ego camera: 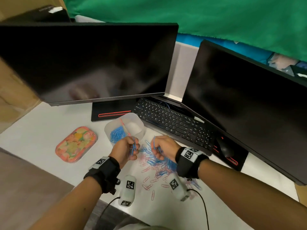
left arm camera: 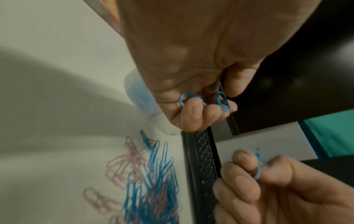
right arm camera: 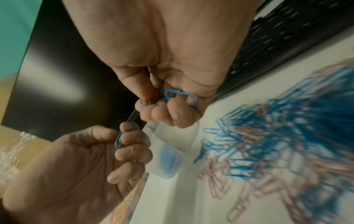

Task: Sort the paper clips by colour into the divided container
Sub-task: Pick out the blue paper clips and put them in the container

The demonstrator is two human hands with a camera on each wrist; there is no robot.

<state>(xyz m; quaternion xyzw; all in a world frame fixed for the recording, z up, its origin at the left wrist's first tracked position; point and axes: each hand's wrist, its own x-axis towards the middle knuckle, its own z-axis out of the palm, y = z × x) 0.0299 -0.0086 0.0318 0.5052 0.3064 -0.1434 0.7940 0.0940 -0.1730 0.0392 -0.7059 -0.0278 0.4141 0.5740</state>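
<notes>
blue clips [ego camera: 133,147] fill the left hand [ego camera: 126,149] grip; the right hand [ego camera: 162,147] pinches more, ready for the container [ego camera: 137,121] at 12 o'clock.

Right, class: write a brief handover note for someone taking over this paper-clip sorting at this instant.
Left hand: grips a bunch of blue clips.
Right hand: pinches a few blue clips.
Divided container: blue clips in its left compartment, right compartment looks empty.
Mixed pile of blue and pink clips lies on the desk.
Left: drop held blues, finish blues, sort all pinks.
</notes>
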